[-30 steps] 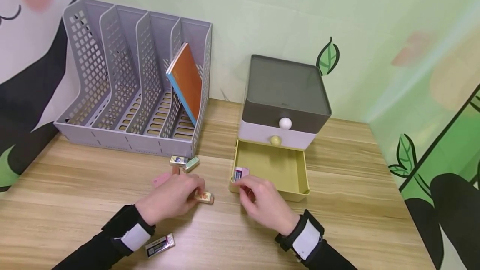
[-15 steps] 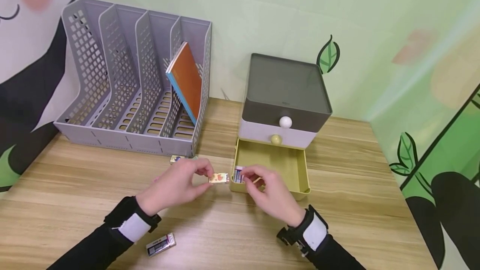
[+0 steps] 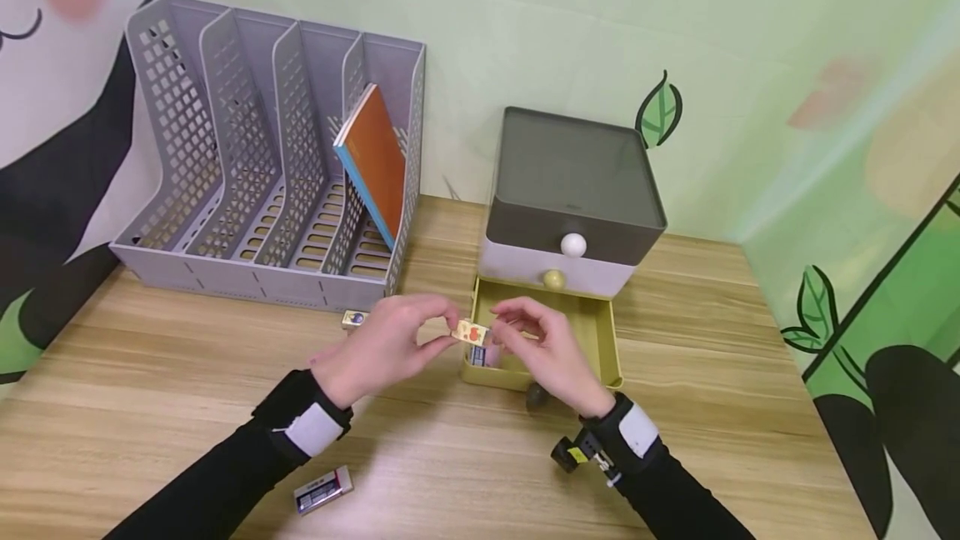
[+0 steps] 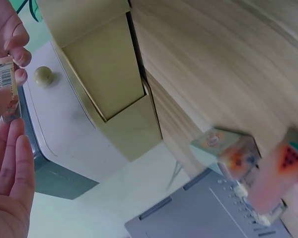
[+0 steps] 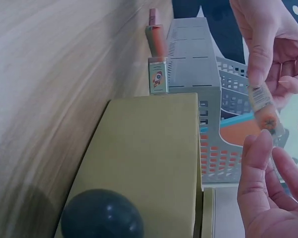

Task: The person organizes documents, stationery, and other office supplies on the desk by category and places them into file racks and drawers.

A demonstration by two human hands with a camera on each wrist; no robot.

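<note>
My left hand pinches a small wrapped eraser by its left end, between thumb and fingers. Orange fruit is printed on its cream sleeve, and a barcode shows on the eraser in the right wrist view. The eraser is held up over the left front corner of the pulled-out yellow drawer. My right hand hovers over the drawer with loosely bent fingers, its fingertips right at the eraser's free end. Below, in the drawer's left front corner, lie a blue-and-white sleeved eraser and a pink one.
Behind the drawer rises the small cabinet with a grey top. At left stands a grey file rack with an orange notebook. One eraser lies before the rack, another eraser near the front.
My left hand has lifted the fruit-printed eraser off the table and carried it right, over the drawer. My right hand has moved up and slightly right, toward the eraser's end.
</note>
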